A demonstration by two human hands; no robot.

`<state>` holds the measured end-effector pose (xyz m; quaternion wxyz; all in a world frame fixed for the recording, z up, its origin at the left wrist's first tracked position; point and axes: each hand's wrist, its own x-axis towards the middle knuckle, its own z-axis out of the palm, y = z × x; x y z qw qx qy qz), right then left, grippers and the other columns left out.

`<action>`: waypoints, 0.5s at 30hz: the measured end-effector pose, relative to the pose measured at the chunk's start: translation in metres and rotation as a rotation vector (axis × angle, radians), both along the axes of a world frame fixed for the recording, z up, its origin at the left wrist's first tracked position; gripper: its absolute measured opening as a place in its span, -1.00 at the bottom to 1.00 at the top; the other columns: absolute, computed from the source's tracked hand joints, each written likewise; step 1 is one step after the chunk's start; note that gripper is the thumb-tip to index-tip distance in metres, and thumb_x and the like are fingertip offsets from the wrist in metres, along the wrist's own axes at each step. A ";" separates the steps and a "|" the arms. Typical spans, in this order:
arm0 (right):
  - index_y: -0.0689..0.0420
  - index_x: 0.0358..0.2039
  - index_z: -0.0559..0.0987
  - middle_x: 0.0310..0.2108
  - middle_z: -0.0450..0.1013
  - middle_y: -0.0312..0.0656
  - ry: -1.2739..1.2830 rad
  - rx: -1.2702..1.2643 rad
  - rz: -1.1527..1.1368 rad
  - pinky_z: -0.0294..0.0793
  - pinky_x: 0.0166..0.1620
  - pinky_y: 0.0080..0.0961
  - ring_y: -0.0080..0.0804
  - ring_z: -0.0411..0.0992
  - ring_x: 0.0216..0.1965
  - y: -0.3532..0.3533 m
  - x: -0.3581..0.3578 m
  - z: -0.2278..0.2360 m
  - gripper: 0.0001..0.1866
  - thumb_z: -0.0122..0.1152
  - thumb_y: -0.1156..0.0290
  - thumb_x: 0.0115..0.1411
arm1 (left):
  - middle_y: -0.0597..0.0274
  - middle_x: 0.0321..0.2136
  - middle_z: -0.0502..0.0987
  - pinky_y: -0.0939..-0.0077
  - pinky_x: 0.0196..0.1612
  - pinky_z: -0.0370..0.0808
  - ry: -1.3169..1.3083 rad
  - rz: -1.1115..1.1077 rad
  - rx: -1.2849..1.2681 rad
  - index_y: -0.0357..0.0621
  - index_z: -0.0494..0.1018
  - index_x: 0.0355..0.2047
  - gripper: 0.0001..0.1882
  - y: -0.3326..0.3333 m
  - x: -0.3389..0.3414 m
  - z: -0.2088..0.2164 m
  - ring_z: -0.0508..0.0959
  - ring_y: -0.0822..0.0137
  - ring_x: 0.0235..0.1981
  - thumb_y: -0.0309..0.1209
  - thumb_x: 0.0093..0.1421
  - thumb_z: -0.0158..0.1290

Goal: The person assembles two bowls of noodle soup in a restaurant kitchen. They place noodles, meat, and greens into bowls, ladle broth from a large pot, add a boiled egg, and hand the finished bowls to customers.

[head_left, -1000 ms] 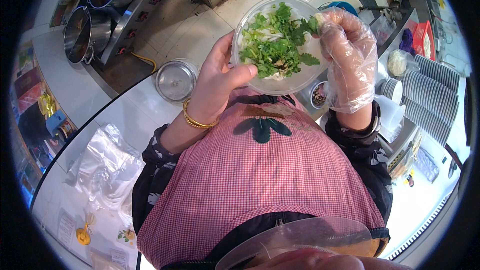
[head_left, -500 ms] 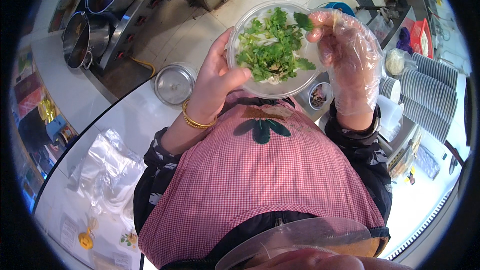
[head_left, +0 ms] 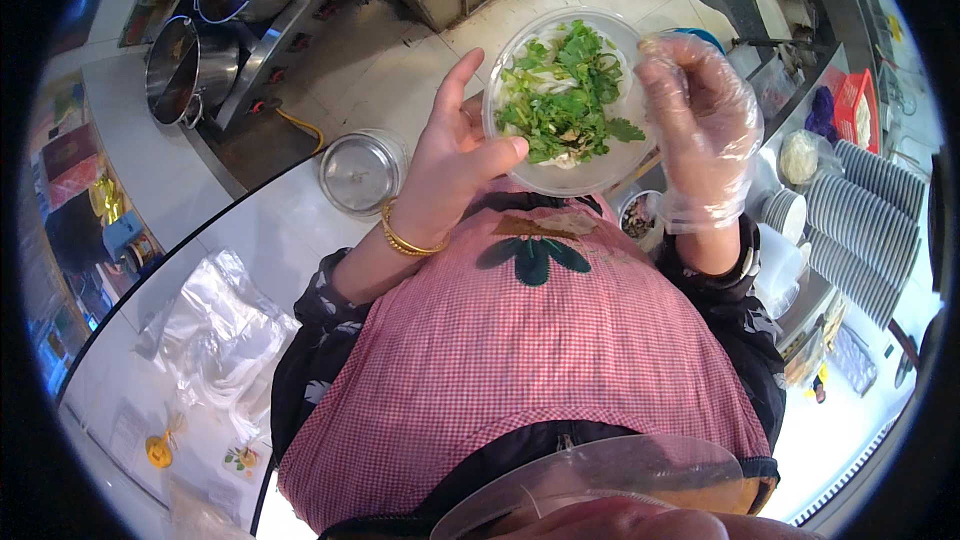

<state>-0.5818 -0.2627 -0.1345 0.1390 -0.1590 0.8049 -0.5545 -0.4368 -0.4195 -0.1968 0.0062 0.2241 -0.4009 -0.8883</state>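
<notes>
Head view: by the grip of the left hand (head_left: 455,165), one clear bowl (head_left: 612,153) bearing one heap of greens (head_left: 568,95) is being grasped at its left rim, thumb being laid over it. The gloved right hand (head_left: 708,125) is being held curled beside the right rim; whether anything is being pinched cannot be told. Two pots (head_left: 205,70) are being shown beyond.

A round, translucent bowl (head_left: 610,168), open side up, sits at the upper middle of the frame; loose green leaves (head_left: 565,112) heap toward its left, pale pieces (head_left: 566,159) showing beneath.
</notes>
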 end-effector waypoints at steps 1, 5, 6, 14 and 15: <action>0.24 -0.25 0.59 -0.41 0.53 -0.22 0.139 0.049 0.128 0.43 -0.38 -0.59 -0.51 0.45 -0.49 0.001 -0.005 -0.001 -0.80 0.32 0.43 0.13 | -0.06 0.11 0.33 0.31 0.16 0.38 0.001 0.017 0.008 -0.24 -0.26 0.38 -0.02 0.004 -0.004 -0.001 0.40 0.21 0.13 -0.56 0.09 0.12; 0.15 -0.26 0.59 -0.35 0.52 -0.11 0.579 0.290 0.392 0.46 -0.38 -0.41 -0.23 0.48 -0.44 -0.002 -0.024 -0.010 -0.73 0.40 0.40 0.01 | -0.07 0.11 0.33 0.34 0.14 0.40 0.010 0.073 0.011 -0.25 -0.27 0.38 0.00 0.021 -0.023 -0.007 0.40 0.21 0.12 -0.56 0.09 0.15; 0.16 -0.26 0.59 -0.37 0.52 -0.11 0.642 0.317 0.386 0.46 -0.38 -0.37 -0.18 0.48 -0.44 -0.005 -0.030 -0.015 -0.75 0.38 0.43 0.02 | -0.07 0.11 0.32 0.34 0.13 0.41 0.024 0.088 0.013 -0.25 -0.27 0.38 0.00 0.025 -0.028 -0.010 0.40 0.21 0.12 -0.55 0.09 0.16; 0.23 -0.37 0.59 -0.39 0.53 -0.29 0.240 0.044 0.289 0.46 -0.29 -0.64 -0.56 0.48 -0.41 -0.023 -0.088 -0.031 -0.94 0.30 0.56 0.14 | -0.08 0.12 0.30 0.36 0.13 0.41 -0.115 0.151 -0.004 -0.33 -0.15 0.36 -0.04 0.018 -0.061 -0.029 0.41 0.21 0.10 -0.51 0.05 0.18; 0.21 -0.37 0.60 -0.40 0.53 -0.31 0.044 -0.034 0.215 0.45 -0.27 -0.65 -0.55 0.48 -0.42 -0.028 -0.095 -0.031 -0.94 0.31 0.51 0.16 | -0.07 0.12 0.30 0.35 0.14 0.41 -0.078 0.171 0.030 -0.33 -0.14 0.35 -0.06 0.013 -0.066 -0.030 0.41 0.20 0.11 -0.52 0.06 0.17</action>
